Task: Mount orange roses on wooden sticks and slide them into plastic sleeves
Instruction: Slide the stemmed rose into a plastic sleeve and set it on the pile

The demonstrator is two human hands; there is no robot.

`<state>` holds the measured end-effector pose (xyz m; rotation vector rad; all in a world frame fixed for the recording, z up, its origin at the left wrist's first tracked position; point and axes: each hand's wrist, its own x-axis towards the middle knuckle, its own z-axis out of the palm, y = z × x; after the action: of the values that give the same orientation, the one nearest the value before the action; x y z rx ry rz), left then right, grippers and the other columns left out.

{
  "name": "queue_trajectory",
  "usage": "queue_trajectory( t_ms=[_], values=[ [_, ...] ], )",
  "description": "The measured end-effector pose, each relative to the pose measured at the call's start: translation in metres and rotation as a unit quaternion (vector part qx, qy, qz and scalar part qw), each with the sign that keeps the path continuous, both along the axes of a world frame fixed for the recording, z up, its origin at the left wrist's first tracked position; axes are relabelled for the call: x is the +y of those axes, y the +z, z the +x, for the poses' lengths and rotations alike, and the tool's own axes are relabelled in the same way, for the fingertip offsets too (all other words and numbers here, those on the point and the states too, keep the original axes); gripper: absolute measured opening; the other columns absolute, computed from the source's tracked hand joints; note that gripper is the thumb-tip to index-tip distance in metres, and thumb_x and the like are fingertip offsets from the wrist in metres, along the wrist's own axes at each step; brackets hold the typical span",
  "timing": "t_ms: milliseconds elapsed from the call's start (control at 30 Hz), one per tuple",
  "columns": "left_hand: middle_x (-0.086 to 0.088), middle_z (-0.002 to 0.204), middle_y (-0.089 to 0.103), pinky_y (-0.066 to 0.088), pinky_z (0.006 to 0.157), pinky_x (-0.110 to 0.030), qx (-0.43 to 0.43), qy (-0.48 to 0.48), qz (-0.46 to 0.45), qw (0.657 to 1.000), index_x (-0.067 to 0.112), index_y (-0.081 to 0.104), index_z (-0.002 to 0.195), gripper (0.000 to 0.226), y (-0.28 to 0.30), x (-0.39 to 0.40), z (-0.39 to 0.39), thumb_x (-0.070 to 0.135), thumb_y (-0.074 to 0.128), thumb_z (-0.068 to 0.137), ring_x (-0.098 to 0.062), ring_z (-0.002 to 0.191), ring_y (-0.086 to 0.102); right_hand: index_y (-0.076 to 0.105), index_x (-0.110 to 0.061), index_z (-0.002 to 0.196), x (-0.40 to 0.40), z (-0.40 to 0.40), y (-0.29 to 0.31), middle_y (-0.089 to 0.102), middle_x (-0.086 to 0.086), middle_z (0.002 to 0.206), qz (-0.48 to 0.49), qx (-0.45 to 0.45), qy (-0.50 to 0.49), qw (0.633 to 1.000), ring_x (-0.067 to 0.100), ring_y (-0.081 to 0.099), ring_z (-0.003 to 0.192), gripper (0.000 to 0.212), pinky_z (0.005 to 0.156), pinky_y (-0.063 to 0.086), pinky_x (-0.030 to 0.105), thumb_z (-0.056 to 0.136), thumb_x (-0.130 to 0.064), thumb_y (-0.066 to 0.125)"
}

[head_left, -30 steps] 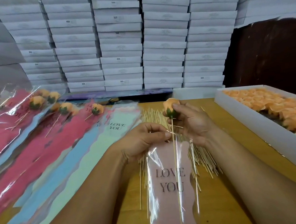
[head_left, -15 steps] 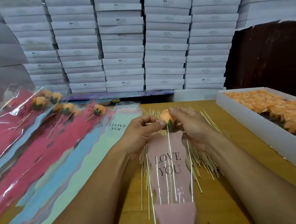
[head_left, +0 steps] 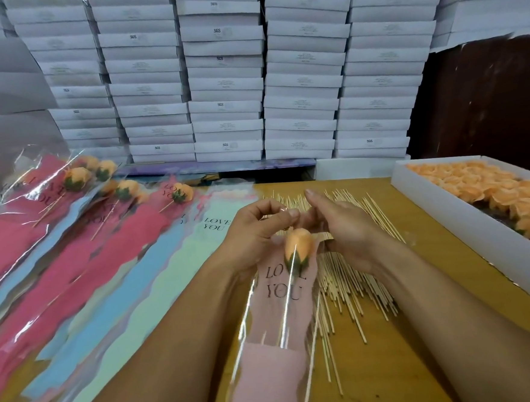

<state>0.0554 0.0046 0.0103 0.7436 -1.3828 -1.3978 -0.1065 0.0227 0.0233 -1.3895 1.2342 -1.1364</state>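
"LOVE YOU" on pink sleeve [head_left: 283, 286], mint sleeve [head_left: 180, 269]; "SGS" on white boxes [head_left: 220, 31].

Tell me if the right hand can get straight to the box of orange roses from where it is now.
Probably yes. The right hand is at the pink sleeve, and the open box of roses lies to its right with only loose sticks and bare table between.

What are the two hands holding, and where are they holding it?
Both hands hold the clear plastic sleeve at its open top edge: the left hand on one side, the right hand on the other, above the orange rose.
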Motion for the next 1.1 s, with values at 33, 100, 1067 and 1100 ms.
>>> queue_trajectory(
  t_ms=[33,100,1067,1100],
  values=[
    [-0.006,0.073,0.064,0.051,0.06,-0.026,0.007,-0.002,0.0,1.0,0.0,0.06,0.097,0.037,0.0,0.0,0.0,0.021,0.076,0.071,-0.017,0.062,0.06,0.073,-0.021,0.06,0.0,0.0,-0.001,0.071,-0.003,0.072,0.002,0.0,0.004,1.0,0.012,0.064,0.074,0.059,0.071,0.05,0.037,0.1,-0.057,0.048],
    [-0.007,0.075,0.066,0.052,0.064,-0.029,0.019,-0.01,0.005,1.0,-0.001,0.06,0.099,0.038,0.0,0.0,0.0,0.018,0.076,0.07,-0.019,0.064,0.061,0.071,-0.021,0.056,-0.001,0.0,-0.002,0.069,-0.002,0.067,0.008,0.001,0.014,1.0,0.009,0.064,0.066,0.061,0.068,0.049,0.036,0.1,-0.057,0.048],
    [-0.009,0.115,0.062,0.054,0.093,-0.038,-0.319,0.217,-0.035,0.922,0.002,0.051,0.134,0.072,0.054,0.004,0.017,0.058,0.062,0.09,-0.02,0.099,0.064,0.066,0.003,0.089,0.008,-0.002,0.002,0.061,0.012,0.069,0.097,-0.149,0.133,0.975,0.012,0.047,0.045,0.029,0.035,0.032,0.017,0.074,-0.02,0.075],
    [-0.008,0.095,0.063,0.055,0.079,-0.03,-0.328,0.19,-0.038,0.925,-0.002,0.06,0.121,0.065,0.048,0.016,0.017,0.055,0.065,0.09,-0.014,0.08,0.064,0.065,0.002,0.089,0.007,-0.002,0.002,0.061,0.011,0.068,0.091,-0.165,0.112,0.976,0.011,0.048,0.044,0.029,0.035,0.035,0.017,0.072,-0.02,0.076]
  ],
)
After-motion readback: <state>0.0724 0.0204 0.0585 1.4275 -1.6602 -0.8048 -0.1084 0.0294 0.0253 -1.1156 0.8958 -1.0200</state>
